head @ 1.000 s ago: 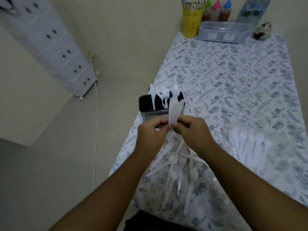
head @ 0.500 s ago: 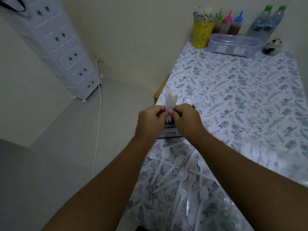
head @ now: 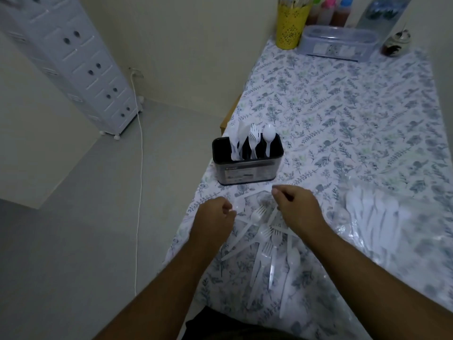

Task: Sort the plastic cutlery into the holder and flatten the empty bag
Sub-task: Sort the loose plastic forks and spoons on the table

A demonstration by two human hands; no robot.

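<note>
Loose plastic cutlery lies just in front of the holder. Left hand and right hand hover loosely curled, holding nothing. Pieces look light, stiff, slippery; pinch handles mid-shaft.

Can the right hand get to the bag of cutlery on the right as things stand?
Probably yes: the right hand hovers over the loose cutlery, and the bag lies beside it with nothing between.

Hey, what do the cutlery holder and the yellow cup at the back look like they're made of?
The cutlery holder looks like brushed metal: a grey sheen outside, dark inside, though coated plastic is possible. The yellow cup appears to be thin painted metal or plastic, with a pierced lace-like pattern.
</note>
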